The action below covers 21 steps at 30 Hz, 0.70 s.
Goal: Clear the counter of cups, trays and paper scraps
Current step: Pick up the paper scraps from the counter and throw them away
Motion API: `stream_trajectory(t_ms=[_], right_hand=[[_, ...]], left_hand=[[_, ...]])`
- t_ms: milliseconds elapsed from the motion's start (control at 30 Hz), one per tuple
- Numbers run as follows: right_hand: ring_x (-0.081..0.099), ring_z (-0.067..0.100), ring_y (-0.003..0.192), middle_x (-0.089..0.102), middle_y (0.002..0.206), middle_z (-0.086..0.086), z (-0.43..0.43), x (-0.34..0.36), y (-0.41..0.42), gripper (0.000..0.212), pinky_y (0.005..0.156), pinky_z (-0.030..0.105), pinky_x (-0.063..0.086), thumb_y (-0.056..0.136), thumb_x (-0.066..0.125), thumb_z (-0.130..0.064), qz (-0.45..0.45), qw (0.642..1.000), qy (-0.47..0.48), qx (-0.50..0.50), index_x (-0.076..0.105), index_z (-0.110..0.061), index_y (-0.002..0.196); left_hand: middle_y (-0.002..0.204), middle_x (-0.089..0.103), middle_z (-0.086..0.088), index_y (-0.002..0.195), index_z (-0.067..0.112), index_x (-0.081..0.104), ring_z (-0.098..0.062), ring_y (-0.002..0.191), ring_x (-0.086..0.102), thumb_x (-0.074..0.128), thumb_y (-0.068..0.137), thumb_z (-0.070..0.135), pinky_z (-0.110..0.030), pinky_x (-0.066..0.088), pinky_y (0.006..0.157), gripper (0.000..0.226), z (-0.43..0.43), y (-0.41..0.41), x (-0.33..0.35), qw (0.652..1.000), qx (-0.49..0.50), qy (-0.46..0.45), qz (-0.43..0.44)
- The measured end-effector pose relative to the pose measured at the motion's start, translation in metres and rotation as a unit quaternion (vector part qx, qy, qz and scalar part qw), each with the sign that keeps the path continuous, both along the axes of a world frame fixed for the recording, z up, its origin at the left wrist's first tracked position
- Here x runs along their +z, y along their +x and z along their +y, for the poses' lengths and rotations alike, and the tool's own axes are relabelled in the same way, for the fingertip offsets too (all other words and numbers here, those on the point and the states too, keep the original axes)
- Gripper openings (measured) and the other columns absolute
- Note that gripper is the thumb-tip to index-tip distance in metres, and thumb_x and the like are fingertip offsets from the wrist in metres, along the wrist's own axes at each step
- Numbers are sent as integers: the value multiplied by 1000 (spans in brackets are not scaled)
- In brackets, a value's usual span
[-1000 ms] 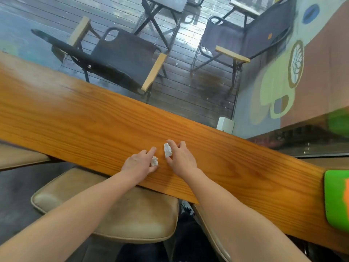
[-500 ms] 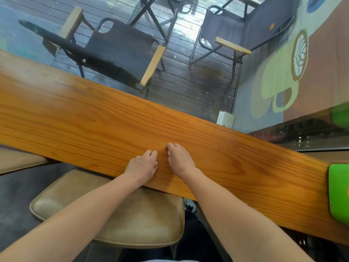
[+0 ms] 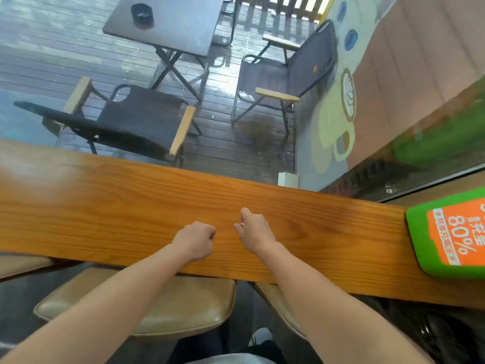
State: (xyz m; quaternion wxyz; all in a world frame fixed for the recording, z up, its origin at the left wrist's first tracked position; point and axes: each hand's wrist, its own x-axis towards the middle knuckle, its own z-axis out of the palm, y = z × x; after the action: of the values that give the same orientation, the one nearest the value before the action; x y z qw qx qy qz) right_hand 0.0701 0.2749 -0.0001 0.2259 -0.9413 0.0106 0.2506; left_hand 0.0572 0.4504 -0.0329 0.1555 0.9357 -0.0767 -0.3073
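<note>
Both hands rest side by side on the long wooden counter (image 3: pixel 105 206), close to its near edge. My left hand (image 3: pixel 195 239) is curled into a fist; the paper scrap it covered a moment ago is hidden inside. My right hand (image 3: pixel 253 229) is also closed, and a thin white sliver of a paper scrap (image 3: pixel 242 224) shows between its thumb and fingers. No cups or trays are visible on this stretch of counter.
A green and orange printed board (image 3: pixel 446 232) lies on the counter at the far right. Tan padded stools (image 3: pixel 157 306) stand under the near edge. Behind the counter, a window looks onto a deck with dark folding chairs (image 3: pixel 136 119) and a table (image 3: pixel 168 24).
Two crumpled white scraps lay at my fingertips a second ago. Both hands have closed over them into fists and moved slightly apart; the scraps are almost fully hidden now.
</note>
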Motion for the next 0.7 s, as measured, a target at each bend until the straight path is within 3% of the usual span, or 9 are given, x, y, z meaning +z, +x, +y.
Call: stream_trajectory(t_ms=[167, 267, 333, 533, 700], right_hand=[[62, 29, 97, 67, 112, 11, -80, 42, -31, 17, 81, 43, 54, 97, 58, -26, -34, 997, 12, -65, 60, -11, 106], [61, 29, 100, 66, 113, 11, -133, 60, -63, 17, 81, 40, 53, 95, 60, -25, -60, 991, 15, -118, 63, -11, 105], [60, 31, 101, 67, 110, 12, -175, 72, -90, 15, 77, 36, 49, 93, 62, -23, -72, 986, 2, -149, 64, -10, 101], [60, 33, 96, 66, 99, 13, -271, 91, -177, 8, 73, 35, 48, 84, 58, -16, -111, 962, -16, -250, 63, -14, 89], [59, 32, 88, 57, 91, 6, -334, 97, -277, 4, 68, 35, 46, 80, 61, -19, -121, 932, -53, -338, 58, -19, 83]], left_hand=[[90, 57, 1, 71, 28, 50, -24, 84, 57, 55, 74, 15, -34, 50, 66, 14, -84, 9, 50, 994, -100, 0, -51], [86, 55, 3, 70, 28, 50, -20, 77, 55, 60, 74, 13, -29, 41, 54, 18, -146, 0, 78, 985, -141, 0, -101], [84, 53, 4, 71, 27, 50, -20, 73, 52, 62, 74, 14, -28, 35, 52, 18, -192, -15, 96, 977, -178, -1, -118], [88, 57, 0, 75, 23, 54, -23, 74, 55, 58, 70, 11, -30, 40, 55, 13, -312, -79, 131, 953, -276, -24, -120], [83, 59, 0, 78, 24, 53, -23, 74, 56, 59, 75, 23, -31, 43, 55, 6, -404, -167, 139, 916, -377, -54, -125]])
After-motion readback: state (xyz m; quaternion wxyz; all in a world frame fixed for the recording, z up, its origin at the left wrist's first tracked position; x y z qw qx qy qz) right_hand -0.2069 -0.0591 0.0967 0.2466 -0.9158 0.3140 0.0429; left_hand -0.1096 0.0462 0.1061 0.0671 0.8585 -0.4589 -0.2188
